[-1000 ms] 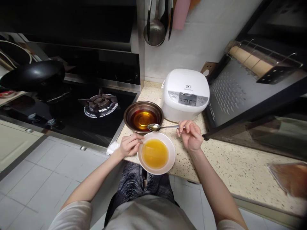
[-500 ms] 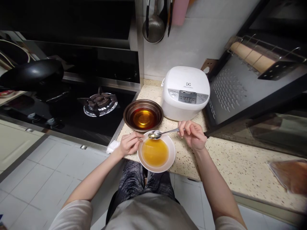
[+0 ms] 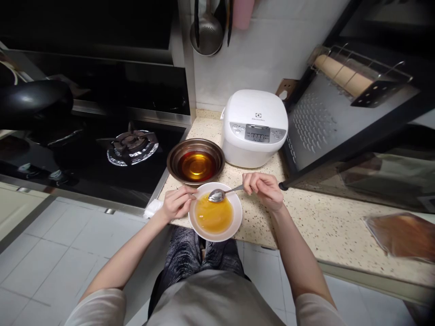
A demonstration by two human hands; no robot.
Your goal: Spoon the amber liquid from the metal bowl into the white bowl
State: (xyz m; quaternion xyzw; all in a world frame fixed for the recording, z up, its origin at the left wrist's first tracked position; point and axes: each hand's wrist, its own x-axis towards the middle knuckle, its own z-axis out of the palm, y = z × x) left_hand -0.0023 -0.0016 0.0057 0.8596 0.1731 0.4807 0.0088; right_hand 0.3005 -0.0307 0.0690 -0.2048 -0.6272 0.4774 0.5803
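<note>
A white bowl [image 3: 235,221] of yellow-orange liquid sits at the front edge of the speckled counter [image 3: 322,231]. My left hand [image 3: 176,203] grips its left rim with curled fingers. My right hand [image 3: 265,190] pinches the handle of a metal spoon [image 3: 217,195], whose bowl dips at the liquid's far edge. Just behind stands a metal bowl [image 3: 174,154] holding dark amber liquid.
A white rice cooker [image 3: 254,127] stands behind the bowls. A gas stove burner [image 3: 132,147] lies to the left, with a black pan [image 3: 34,102] at far left. A dish rack [image 3: 340,104] rises on the right. Utensils [image 3: 207,31] hang on the wall.
My right hand has carried the spoon from above the metal bowl's near rim down into the white bowl. The left hand stays on the rim. The view shifted slightly right.
</note>
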